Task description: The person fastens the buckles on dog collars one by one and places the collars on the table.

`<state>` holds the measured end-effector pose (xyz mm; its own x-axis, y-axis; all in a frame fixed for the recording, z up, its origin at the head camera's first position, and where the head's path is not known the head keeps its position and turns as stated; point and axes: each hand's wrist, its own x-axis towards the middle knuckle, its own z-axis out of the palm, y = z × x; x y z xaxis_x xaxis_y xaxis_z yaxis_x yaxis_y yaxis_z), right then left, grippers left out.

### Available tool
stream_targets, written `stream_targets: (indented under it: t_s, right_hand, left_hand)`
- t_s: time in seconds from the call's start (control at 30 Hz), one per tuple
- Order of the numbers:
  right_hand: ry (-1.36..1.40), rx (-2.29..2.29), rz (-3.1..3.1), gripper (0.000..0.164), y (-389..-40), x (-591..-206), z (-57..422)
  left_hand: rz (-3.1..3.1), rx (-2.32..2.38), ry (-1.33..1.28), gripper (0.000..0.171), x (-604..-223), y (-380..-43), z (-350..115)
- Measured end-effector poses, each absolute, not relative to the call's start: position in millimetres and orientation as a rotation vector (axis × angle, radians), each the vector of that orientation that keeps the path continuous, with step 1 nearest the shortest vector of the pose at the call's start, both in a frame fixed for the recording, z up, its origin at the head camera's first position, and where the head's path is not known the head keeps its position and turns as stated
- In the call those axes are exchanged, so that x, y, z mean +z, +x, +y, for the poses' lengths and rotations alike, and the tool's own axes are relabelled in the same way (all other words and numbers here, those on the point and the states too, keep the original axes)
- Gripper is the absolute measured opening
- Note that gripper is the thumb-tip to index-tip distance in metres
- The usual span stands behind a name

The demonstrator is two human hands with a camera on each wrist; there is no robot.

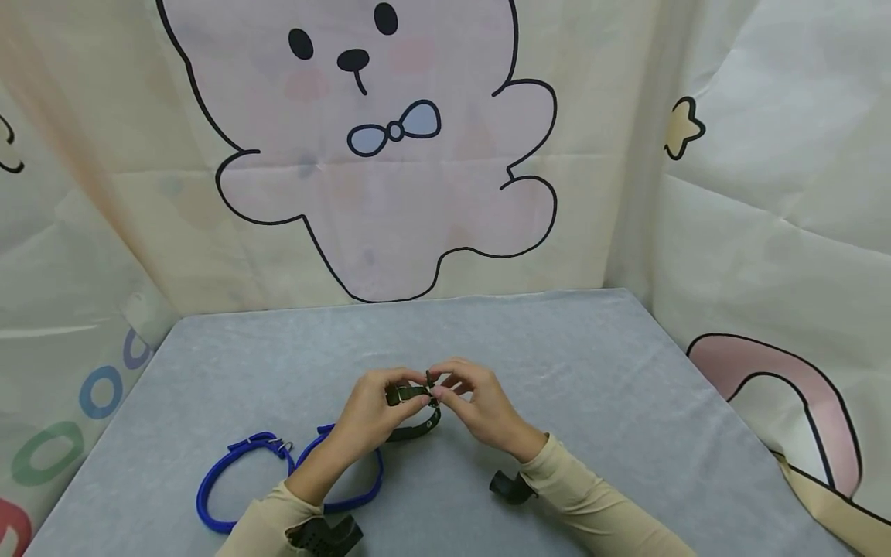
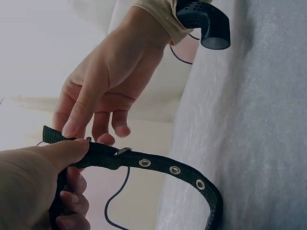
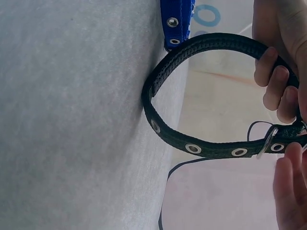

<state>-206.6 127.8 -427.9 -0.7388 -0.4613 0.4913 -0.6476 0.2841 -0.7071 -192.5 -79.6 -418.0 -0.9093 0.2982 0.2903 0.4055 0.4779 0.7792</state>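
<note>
A dark green pet collar [image 1: 418, 430], with metal eyelets along its strap, is curved into a loop between both hands, above the table. My left hand [image 1: 363, 411] grips it, with the thumb [image 2: 67, 152] on top of the strap near the buckle. Thumb and index finger of my right hand [image 1: 489, 404] pinch the strap's end by the buckle, while its other fingers hang loose in the left wrist view. A metal D-ring [image 3: 267, 143] sits on the strap. The buckle itself is mostly hidden by fingers.
Two blue collars lie on the grey cloth-covered table [image 1: 592, 371], a left one [image 1: 207, 487] and a right one [image 1: 379, 473], the latter partly behind my left forearm. Black wrist devices [image 1: 511, 487] sit at both sleeves. Printed curtains [image 1: 578, 255] stand behind and beside the table.
</note>
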Motion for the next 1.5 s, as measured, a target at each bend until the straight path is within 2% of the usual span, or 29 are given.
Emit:
stream_targets:
  t_s: [0.27,0.47,0.93,1.5]
  right_hand:
    - [1.092,1.482,-2.297,0.018,-206.2,-426.1,125.5]
    - [1.078,1.525,-2.299,0.020,-205.6,-424.8,124.9]
    - [1.061,1.662,-2.248,0.024,-211.3,-429.0,126.8]
    - [1.039,1.728,-2.288,0.021,-215.1,-424.1,129.1]
  left_hand:
    - [-2.701,-1.287,-0.561,0.015,-416.4,-188.6,-77.0]
    - [-2.734,-1.233,-0.528,0.013,-417.2,-188.8,-75.8]
    - [-2.711,-1.140,-0.490,0.017,-422.7,-191.7,-78.6]
    - [-2.681,-1.196,-0.621,0.016,-421.2,-194.9,-85.1]
